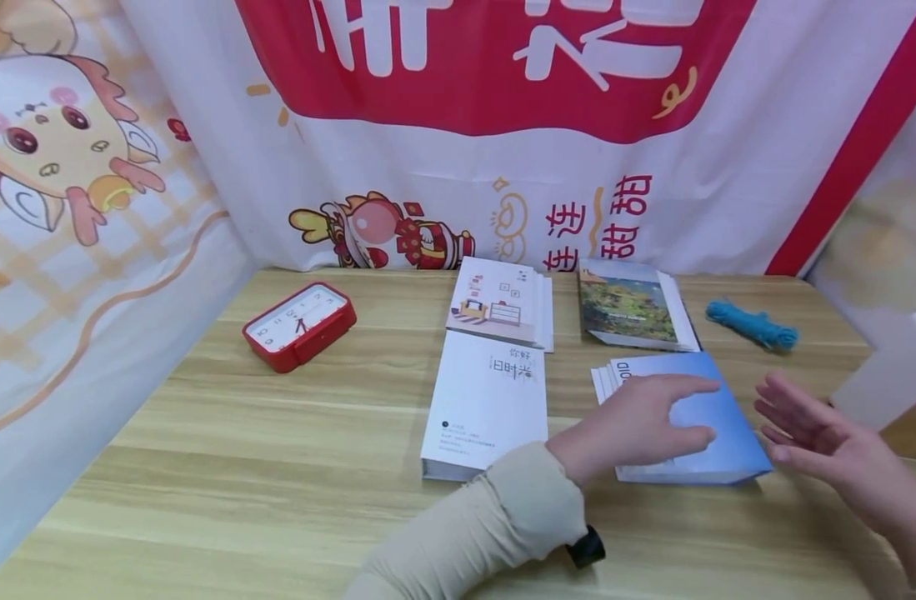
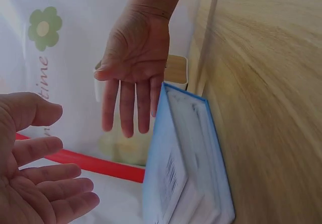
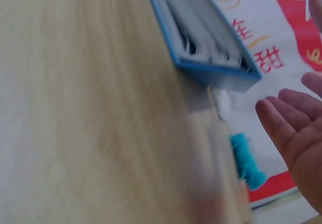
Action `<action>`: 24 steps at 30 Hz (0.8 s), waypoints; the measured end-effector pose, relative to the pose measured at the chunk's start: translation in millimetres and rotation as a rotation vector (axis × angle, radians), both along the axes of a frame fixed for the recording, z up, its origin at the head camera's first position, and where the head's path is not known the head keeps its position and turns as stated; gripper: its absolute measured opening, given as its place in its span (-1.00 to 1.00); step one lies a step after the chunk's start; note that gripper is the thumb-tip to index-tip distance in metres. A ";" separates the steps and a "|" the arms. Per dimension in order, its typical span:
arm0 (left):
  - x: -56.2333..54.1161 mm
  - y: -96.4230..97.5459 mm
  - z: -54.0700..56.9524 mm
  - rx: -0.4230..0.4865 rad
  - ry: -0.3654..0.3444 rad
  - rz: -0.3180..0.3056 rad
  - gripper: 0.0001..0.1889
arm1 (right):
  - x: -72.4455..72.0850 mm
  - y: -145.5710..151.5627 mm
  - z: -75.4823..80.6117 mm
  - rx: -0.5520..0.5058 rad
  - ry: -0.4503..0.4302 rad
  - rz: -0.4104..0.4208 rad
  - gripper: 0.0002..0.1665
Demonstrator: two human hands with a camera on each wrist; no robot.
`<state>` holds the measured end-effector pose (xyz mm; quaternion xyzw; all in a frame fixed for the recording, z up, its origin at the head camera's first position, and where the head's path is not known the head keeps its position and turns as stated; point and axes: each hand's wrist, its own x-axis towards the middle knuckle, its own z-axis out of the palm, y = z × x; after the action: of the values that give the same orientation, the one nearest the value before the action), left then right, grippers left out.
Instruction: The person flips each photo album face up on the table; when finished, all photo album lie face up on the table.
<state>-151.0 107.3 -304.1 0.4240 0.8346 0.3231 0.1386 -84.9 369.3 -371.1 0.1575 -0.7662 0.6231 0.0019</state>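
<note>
My left hand (image 1: pixel 645 421) is over the left part of a thick blue book (image 1: pixel 716 417), thumb and fingers apart, gripping nothing. To the book's right my right hand (image 1: pixel 833 446) is held with fingers extended, palm turned toward it. In the left wrist view the blue book (image 2: pixel 166 158) shows its page edges, with the right hand (image 2: pixel 136 58) behind it and the left hand (image 2: pixel 40 168) in front. The right wrist view has the right hand (image 3: pixel 302 128) beside the blue book (image 3: pixel 216 75), apart from it.
A thick white book (image 1: pixel 488 408) lies left of the blue one, below a book with a furniture drawing (image 1: pixel 495 304). Behind the blue book is a landscape-cover book (image 1: pixel 630 304), with a blue rope bundle (image 1: pixel 753 325) to its right. A red clock (image 1: pixel 300 325) stands far left.
</note>
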 end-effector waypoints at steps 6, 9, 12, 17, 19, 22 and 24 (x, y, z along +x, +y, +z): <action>-2.2 27.0 -10.5 -0.049 0.010 -0.014 -0.49 | 0.1 16.4 -18.5 -0.298 -0.173 0.246 -0.16; -3.3 36.4 -18.0 -0.079 -0.010 -0.010 -0.51 | 1.6 17.8 -24.8 -0.306 -0.224 0.233 -0.18; -5.3 45.1 -26.1 -0.100 -0.014 -0.016 -0.52 | 2.7 16.7 -31.2 -0.269 -0.210 0.190 -0.18; -6.6 58.4 -36.8 -0.147 0.003 -0.037 -0.52 | 6.5 12.7 -35.9 -0.133 -0.115 0.084 -0.19; -6.6 62.4 -39.0 -0.181 0.009 -0.044 -0.53 | 7.7 10.2 -35.7 -0.009 -0.094 0.003 -0.20; -6.2 67.4 -40.5 -0.230 0.049 -0.061 -0.51 | 9.0 6.3 -34.8 0.147 -0.096 -0.098 -0.21; -5.8 70.7 -41.0 -0.260 0.089 -0.071 -0.48 | 9.6 4.2 -34.3 0.214 -0.108 -0.145 -0.20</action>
<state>-156.7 178.0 -345.1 0.4459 0.8591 0.1881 0.1665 -75.3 373.5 -405.4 0.0671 -0.8366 0.5435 -0.0112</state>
